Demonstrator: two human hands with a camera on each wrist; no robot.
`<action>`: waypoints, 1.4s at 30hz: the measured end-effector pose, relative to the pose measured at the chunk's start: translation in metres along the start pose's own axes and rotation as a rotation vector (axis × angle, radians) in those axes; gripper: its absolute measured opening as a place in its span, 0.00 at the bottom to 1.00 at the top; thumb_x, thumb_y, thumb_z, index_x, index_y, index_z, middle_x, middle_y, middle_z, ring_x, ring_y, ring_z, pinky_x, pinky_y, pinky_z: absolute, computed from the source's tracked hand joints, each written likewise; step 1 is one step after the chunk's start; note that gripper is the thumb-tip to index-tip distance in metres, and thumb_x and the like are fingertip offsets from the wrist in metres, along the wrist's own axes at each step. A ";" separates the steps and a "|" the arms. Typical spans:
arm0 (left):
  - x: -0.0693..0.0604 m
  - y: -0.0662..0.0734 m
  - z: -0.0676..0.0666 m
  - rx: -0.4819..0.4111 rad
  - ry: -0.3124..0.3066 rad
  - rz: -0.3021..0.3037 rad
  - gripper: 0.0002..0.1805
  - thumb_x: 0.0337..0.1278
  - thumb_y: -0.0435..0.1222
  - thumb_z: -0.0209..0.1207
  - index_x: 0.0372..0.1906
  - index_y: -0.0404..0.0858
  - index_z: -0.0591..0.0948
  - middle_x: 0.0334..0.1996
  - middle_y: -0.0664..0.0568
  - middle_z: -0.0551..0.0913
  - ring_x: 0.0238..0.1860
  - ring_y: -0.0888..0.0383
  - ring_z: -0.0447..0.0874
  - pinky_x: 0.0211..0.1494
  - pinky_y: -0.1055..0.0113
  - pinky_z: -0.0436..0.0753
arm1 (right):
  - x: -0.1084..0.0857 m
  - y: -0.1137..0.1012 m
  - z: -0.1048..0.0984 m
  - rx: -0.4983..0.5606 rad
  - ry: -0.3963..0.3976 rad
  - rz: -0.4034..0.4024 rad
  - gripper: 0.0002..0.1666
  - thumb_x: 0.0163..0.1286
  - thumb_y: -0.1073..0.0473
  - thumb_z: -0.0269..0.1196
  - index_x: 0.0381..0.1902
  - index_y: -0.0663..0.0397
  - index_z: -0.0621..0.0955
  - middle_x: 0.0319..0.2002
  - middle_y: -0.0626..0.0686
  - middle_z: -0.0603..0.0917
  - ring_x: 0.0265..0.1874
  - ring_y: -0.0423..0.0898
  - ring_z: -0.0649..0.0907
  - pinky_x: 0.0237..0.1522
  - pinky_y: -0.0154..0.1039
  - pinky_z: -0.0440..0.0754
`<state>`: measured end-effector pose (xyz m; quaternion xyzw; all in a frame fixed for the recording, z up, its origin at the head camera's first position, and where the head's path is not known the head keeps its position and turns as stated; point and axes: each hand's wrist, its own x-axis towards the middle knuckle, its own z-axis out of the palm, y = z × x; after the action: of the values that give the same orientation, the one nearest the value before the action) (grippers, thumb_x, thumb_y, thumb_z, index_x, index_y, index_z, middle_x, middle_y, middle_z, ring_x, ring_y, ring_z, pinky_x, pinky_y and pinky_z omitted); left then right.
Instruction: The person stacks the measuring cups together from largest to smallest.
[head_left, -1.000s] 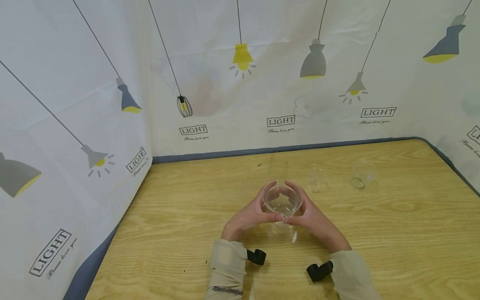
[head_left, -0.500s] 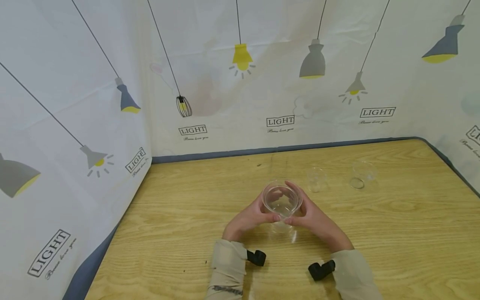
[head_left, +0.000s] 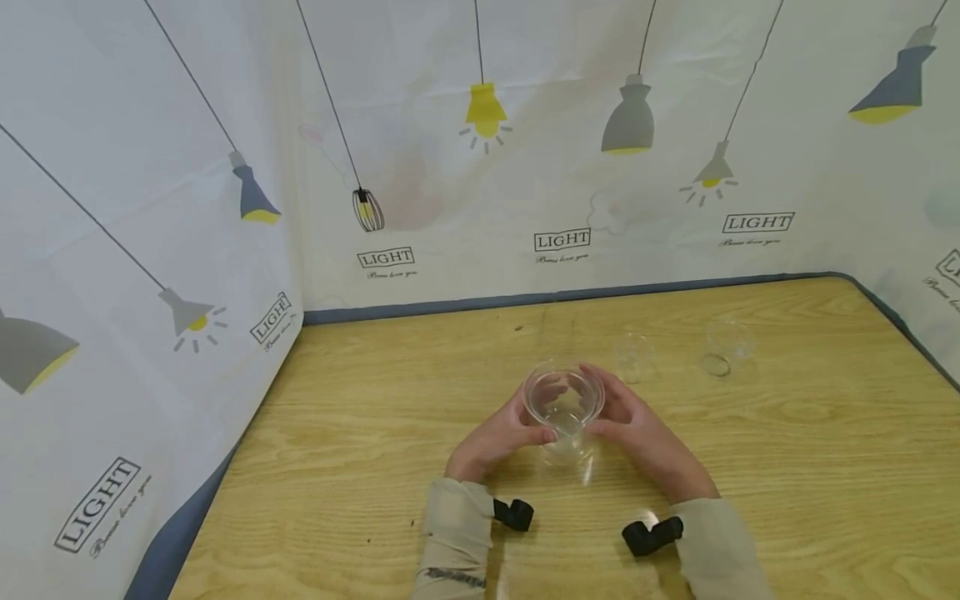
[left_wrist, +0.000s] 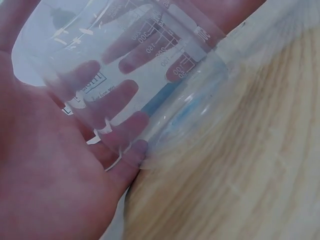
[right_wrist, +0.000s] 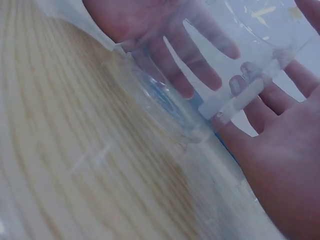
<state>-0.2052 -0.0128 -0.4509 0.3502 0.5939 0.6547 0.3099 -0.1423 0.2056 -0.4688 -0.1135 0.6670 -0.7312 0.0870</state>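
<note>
A clear glass beaker (head_left: 564, 408) with white scale marks stands upright between my two hands, its base at the wooden tabletop. My left hand (head_left: 498, 433) holds its left side, the thumb near the front of the rim and the fingers around the back. In the left wrist view, fingers (left_wrist: 120, 97) show through the glass. My right hand (head_left: 633, 425) is at the right side, loosened, its thumb a little off the front. Extended fingertips (right_wrist: 222, 119) appear to touch the glass in the right wrist view.
Behind the beaker to the right stands a small, faint clear vessel (head_left: 634, 357). Farther right is another clear vessel (head_left: 727, 340) with a round base (head_left: 716, 364). A white printed curtain (head_left: 450, 192) borders the wooden table (head_left: 360, 417).
My right hand has shifted right and its thumb has drawn away from the left thumb at the beaker's front. My left hand and the beaker have barely moved.
</note>
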 end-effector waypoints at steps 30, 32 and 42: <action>0.000 -0.017 -0.002 -0.067 0.042 0.019 0.49 0.39 0.47 0.66 0.66 0.37 0.53 0.64 0.37 0.55 0.65 0.42 0.49 0.64 0.49 0.49 | -0.010 -0.015 -0.030 0.426 0.491 -0.419 0.26 0.67 0.66 0.51 0.61 0.67 0.60 0.51 0.61 0.73 0.51 0.55 0.73 0.54 0.44 0.69; -0.001 -0.012 0.000 -0.055 0.044 0.019 0.50 0.40 0.48 0.66 0.66 0.36 0.53 0.64 0.36 0.55 0.65 0.42 0.49 0.64 0.50 0.50 | -0.012 -0.015 -0.034 0.466 0.564 -0.454 0.26 0.66 0.66 0.52 0.60 0.69 0.61 0.48 0.61 0.74 0.49 0.56 0.74 0.53 0.44 0.70; -0.003 -0.008 0.001 -0.055 0.051 -0.002 0.48 0.41 0.47 0.66 0.66 0.39 0.54 0.64 0.37 0.55 0.66 0.43 0.48 0.65 0.51 0.49 | -0.023 -0.009 -0.061 0.730 0.824 -0.655 0.20 0.62 0.70 0.55 0.52 0.73 0.67 0.34 0.63 0.76 0.32 0.54 0.78 0.39 0.40 0.76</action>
<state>-0.2027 -0.0138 -0.4595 0.3241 0.5839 0.6791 0.3048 -0.1370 0.2708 -0.4657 0.0159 0.2844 -0.8836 -0.3717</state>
